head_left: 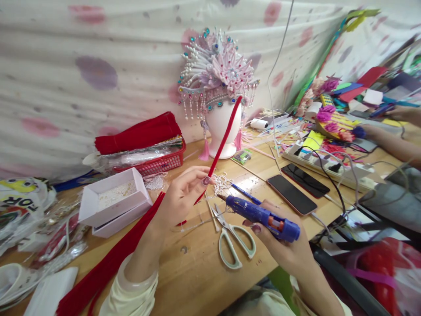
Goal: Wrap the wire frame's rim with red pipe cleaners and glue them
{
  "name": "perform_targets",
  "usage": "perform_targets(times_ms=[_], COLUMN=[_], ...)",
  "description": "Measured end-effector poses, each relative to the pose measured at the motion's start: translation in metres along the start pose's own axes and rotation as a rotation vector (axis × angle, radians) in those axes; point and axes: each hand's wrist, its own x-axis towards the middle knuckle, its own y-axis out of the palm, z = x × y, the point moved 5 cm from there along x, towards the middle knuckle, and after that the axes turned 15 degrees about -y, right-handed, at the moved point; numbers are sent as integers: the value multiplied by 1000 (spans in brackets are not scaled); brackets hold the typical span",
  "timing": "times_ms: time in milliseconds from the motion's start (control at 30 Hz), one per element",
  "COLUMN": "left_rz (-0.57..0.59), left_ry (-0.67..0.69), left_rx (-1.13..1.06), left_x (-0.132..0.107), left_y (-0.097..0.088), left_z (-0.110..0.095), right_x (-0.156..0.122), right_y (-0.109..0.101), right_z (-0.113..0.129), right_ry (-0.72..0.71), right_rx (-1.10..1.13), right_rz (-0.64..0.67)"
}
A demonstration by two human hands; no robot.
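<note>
My left hand (pixel 182 195) pinches a small silver filigree piece (pixel 222 183) and a long red fuzzy stem (pixel 225 136) that slants up toward a white mannequin head. My right hand (pixel 279 245) grips a blue glue gun (pixel 261 216), its nozzle pointing left at the filigree piece. Scissors with pale handles (pixel 233 237) lie on the wooden table (pixel 197 272) just below both hands.
An ornate pink beaded headdress (pixel 215 70) sits on the mannequin head. A red basket (pixel 154 162), a white box of beads (pixel 115 199), two phones (pixel 291 193), a power strip (pixel 329 164) and craft clutter surround me. Another person's arm (pixel 391 140) rests at right.
</note>
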Motion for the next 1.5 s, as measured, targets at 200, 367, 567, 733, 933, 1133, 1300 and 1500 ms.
perform_targets(times_ms=[200,367,567,733,933,1133,1300,1500], left_rz=[-2,4,9,14,9,17,10,12], left_ry=[0,6,6,0,-18,-7,-5,8], left_rx=[4,4,4,9,12,6,5,-5], left_x=[-1,0,0,-1,-1,-1,-1,-1], left_y=[0,0,-1,-1,-1,0,0,-1], left_z=[-1,0,0,-1,0,0,-1,1], right_x=[0,3,7,9,7,4,-2,-3], right_y=[2,4,6,6,5,3,1,0], right_z=[2,2,5,7,6,2,-2,-5], right_ry=[-5,-19,-42,-66,-83,-54,-44,-24], right_rx=[30,27,42,56,21,-34,-37,-45], right_rz=[-7,-12,-12,-21,-25,-47,-62,-36])
